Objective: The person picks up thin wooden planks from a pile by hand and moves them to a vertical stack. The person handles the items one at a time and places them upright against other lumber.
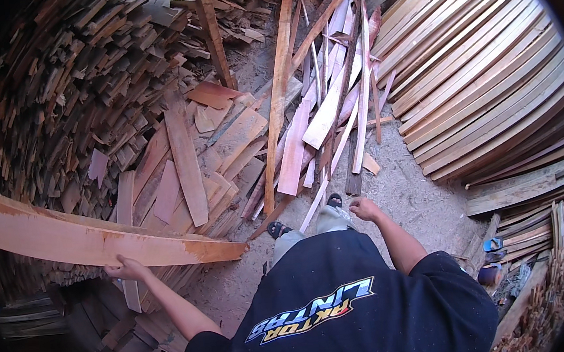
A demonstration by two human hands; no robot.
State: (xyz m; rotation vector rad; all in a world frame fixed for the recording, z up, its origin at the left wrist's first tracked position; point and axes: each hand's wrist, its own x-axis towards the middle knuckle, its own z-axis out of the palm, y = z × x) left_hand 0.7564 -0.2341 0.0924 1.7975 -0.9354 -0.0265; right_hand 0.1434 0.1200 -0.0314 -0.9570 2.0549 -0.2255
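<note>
A long, wide wooden plank (93,243) spans the left side, its near end resting over the loose boards and its far end running out of view at the left. My left hand (127,267) grips the plank's lower edge, fingers closed against the wood. Over the dusty floor in front of my right knee is my right hand (364,209), fingers curled in, with nothing visible in it. Loose boards (186,164) lie in a heap just beyond the plank.
Stacked sawn wood (68,107) fills the left. Long strips (343,103) lie ahead of my feet. Neatly layered timber (488,77) stands on the right, above thinner slats (536,241). Blue footwear (492,245) lies near the right side. Sawdust covers the floor (396,179).
</note>
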